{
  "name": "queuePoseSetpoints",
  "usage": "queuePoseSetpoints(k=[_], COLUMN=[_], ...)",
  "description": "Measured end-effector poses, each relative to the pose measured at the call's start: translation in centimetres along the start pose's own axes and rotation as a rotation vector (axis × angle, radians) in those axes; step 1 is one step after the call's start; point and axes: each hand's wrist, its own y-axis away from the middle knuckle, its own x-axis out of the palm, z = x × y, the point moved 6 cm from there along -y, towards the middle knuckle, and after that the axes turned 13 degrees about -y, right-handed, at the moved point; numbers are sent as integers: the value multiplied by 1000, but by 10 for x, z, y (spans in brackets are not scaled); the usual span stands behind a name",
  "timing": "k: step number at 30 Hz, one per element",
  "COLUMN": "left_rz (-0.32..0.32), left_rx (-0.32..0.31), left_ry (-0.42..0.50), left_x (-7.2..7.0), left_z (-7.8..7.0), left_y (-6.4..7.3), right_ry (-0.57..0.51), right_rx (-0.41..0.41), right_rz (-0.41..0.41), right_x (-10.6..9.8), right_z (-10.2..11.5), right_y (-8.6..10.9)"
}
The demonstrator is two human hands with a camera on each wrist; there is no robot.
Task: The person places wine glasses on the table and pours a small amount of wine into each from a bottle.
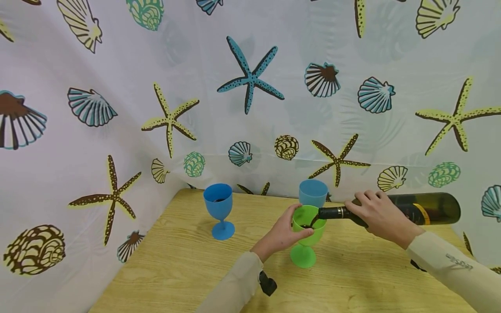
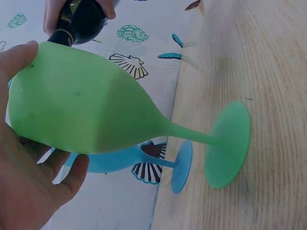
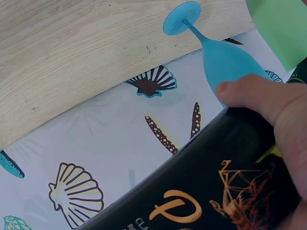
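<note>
Lime-green goblet (image 1: 316, 237), deep-blue goblet (image 1: 219, 211) and light-blue goblet (image 1: 313, 196) are plain. Bottle (image 1: 434, 208) is dark green, label (image 3: 216, 189) lettered orange. Bench (image 1: 176, 269) shows light woodgrain; white backdrop (image 1: 282, 124) bears multicoloured shells (image 1: 376, 95) and starfish (image 1: 251, 79).

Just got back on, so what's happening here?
A person's right hand grips a dark bottle tipped over the green goblet, and dark liquid is running in. The left hand holds that goblet. A darker blue goblet with some dark liquid stands to the left; a lighter blue goblet stands behind the green one.
</note>
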Motion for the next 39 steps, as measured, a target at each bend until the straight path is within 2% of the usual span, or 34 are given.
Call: queuePoseSetpoints(k=[39], left_rz=[5], left_rx=[-11], left_ry=[-15], left_x=[-1], left_z=[0], left_y=[1], right_ry=[8], right_rx=[1], right_rz=[6], right_x=[-1], right_z=[2], right_y=[-2])
